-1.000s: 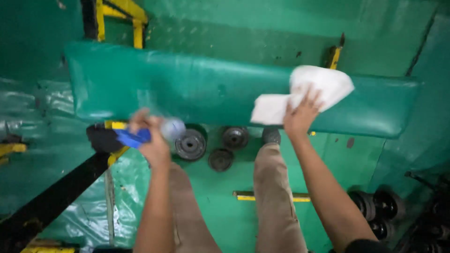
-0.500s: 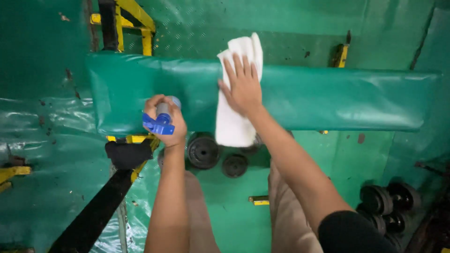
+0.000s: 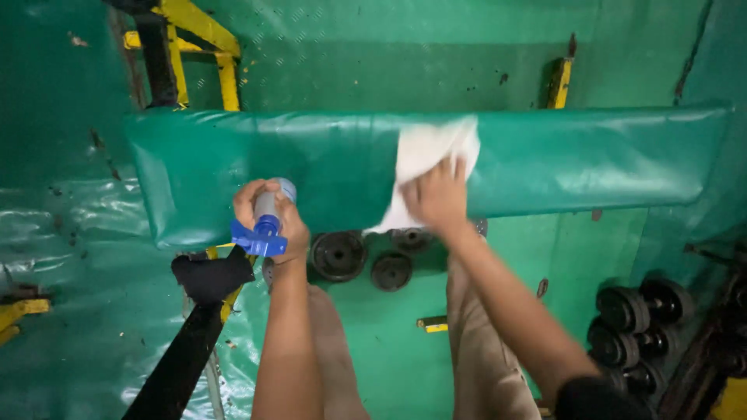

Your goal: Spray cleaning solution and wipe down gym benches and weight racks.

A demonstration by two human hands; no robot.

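Note:
A long green padded bench (image 3: 591,159) runs across the view. My right hand (image 3: 437,198) presses a white cloth (image 3: 424,152) flat on the bench's near side, around its middle. My left hand (image 3: 268,218) grips a spray bottle with a blue trigger (image 3: 263,225), held at the bench's front edge, left of the cloth. The bottle's body is mostly hidden by my fingers. My legs in tan trousers stand below the bench.
Round weight plates (image 3: 338,254) lie on the green floor under the bench. Dumbbells (image 3: 634,327) sit at the lower right. A yellow and black frame (image 3: 183,47) stands behind the bench, and a black bar (image 3: 183,358) slants at the lower left.
My right hand slid the cloth from the right end of the bench to its middle, then pulled it down toward the near edge. My left hand raised the spray bottle to the bench's front.

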